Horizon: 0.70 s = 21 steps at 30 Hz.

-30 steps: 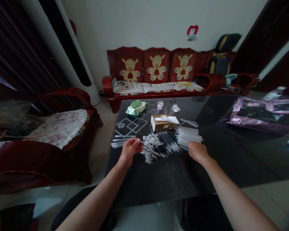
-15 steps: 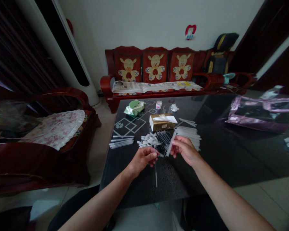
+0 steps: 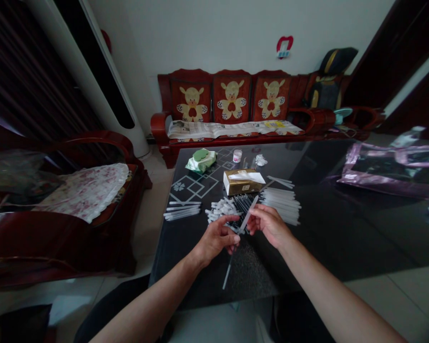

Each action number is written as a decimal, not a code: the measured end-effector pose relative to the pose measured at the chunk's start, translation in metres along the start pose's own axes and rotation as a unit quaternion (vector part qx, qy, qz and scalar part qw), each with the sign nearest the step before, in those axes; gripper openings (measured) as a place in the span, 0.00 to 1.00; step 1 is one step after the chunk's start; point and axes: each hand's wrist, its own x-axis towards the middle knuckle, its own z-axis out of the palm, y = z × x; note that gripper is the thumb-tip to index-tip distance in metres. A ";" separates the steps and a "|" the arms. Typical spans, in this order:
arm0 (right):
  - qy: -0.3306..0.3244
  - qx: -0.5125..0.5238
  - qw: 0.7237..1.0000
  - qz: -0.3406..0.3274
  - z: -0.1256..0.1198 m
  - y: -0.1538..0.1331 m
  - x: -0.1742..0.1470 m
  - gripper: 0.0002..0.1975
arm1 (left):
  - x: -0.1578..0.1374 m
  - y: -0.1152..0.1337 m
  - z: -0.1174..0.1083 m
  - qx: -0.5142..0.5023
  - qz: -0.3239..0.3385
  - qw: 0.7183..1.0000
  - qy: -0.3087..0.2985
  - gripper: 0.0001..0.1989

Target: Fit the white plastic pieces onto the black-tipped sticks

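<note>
1. Left hand [image 3: 217, 240]: fingers gripping a thin rod [image 3: 227, 277]; pale end slants down toward the near table edge.
2. Right hand [image 3: 270, 226]: pinching a translucent tube [image 3: 250, 213], tilted, lower end at the left fingertips. Rod-to-tube contact: cannot tell.
3. Just beyond hands, on dark table [image 3: 289, 271]: heap of short white pieces [image 3: 222, 207], dark rods [image 3: 243, 203], row of pale tubes [image 3: 281, 202] at right.
4. Behind these: tissue box [image 3: 243, 183].
</note>
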 end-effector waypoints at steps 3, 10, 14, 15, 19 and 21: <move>0.001 0.004 1.000 0.007 0.004 0.000 -0.001 0.09 | -0.001 0.002 -0.001 0.003 -0.005 1.000 -0.004 0.31; 0.007 0.017 1.000 0.010 0.002 0.000 0.000 0.08 | -0.001 0.005 -0.002 0.013 -0.012 1.000 -0.005 0.31; -0.006 0.016 1.000 0.017 0.004 0.001 0.000 0.08 | -0.001 0.004 -0.002 0.009 -0.012 1.000 -0.002 0.31; -0.012 0.015 1.000 0.022 0.006 0.002 -0.001 0.08 | 0.000 0.003 -0.002 0.004 -0.013 1.000 0.003 0.31; -0.036 0.016 0.997 0.070 0.010 0.010 0.000 0.08 | 0.001 -0.003 -0.004 -0.050 -0.050 0.997 0.015 0.27; -0.035 0.012 0.995 0.097 0.011 0.015 0.001 0.09 | 0.001 -0.005 -0.005 -0.091 -0.084 0.992 0.016 0.24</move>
